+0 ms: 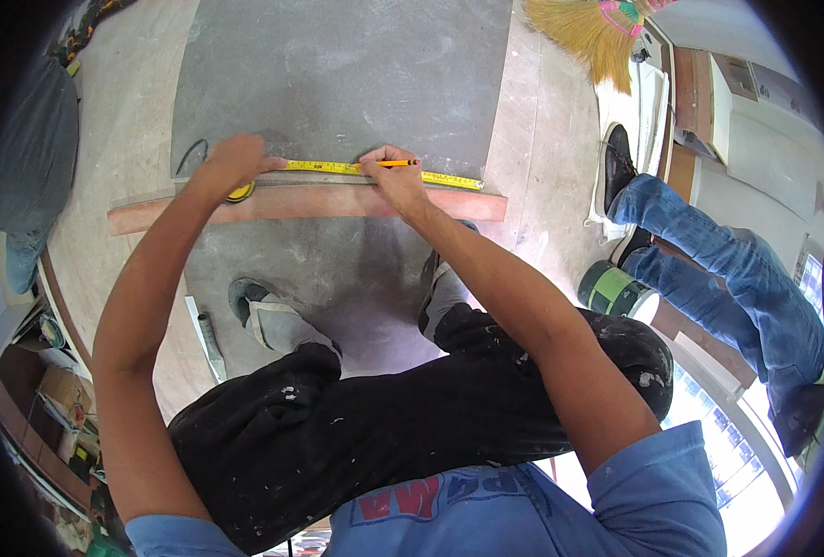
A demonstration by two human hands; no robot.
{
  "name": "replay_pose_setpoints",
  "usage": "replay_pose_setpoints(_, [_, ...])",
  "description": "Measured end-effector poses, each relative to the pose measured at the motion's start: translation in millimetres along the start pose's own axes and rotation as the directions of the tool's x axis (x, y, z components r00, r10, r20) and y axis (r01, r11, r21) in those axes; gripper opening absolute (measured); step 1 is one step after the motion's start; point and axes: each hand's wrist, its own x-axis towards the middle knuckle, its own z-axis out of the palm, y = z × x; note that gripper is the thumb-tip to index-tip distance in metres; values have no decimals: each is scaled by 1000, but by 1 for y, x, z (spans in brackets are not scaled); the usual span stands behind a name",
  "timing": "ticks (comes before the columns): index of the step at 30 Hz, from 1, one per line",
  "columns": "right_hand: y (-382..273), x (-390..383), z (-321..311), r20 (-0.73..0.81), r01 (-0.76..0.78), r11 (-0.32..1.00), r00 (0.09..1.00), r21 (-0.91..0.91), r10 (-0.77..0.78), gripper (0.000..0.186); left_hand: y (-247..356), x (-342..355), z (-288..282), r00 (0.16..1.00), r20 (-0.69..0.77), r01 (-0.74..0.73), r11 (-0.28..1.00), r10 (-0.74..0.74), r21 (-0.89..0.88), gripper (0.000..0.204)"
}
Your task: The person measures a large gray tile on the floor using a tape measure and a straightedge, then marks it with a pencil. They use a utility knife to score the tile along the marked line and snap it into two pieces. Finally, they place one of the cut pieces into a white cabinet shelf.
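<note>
My left hand (240,162) grips a yellow tape measure case (240,191), most of it under my fingers. The extended yellow blade (320,167) runs rightward across the front edge of a grey sheet (338,84). My right hand (392,176) pinches an orange pencil (399,162) over the blade, with fingertips at the tape. A long pinkish strip of board (462,206) lies crosswise just below the tape, and a thin dark loop (189,153) rests on the sheet beside my left hand.
A straw broom (579,32) is at top right. Another person's legs in jeans (709,260) and a green bucket (607,288) are on the right, a second person (22,158) at far left. My sandaled feet (273,316) are below the board. A pale tube (208,343) lies lower left.
</note>
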Motion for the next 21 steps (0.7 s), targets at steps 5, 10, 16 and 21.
replay_pose_setpoints(5, [1, 0, -1, 7, 12, 1000, 1000, 24, -12, 9, 36, 13, 3, 998, 61, -20, 998, 16, 60, 69])
replay_pose_setpoints(10, [-7, -3, 3, -10, 4, 999, 1000, -42, -5, 9, 52, 18, 3, 997, 74, -20, 997, 15, 76, 70])
replay_pose_setpoints(16, [-3, 0, 9, -76, 23, 998, 997, -60, -28, 12, 54, 17, 3, 997, 81, 17, 999, -19, 30, 70])
replay_pose_setpoints(21, [3, 3, 12, -120, 63, 994, 990, -85, -73, 14, 59, 21, -6, 983, 166, 68, 996, -78, 65, 65])
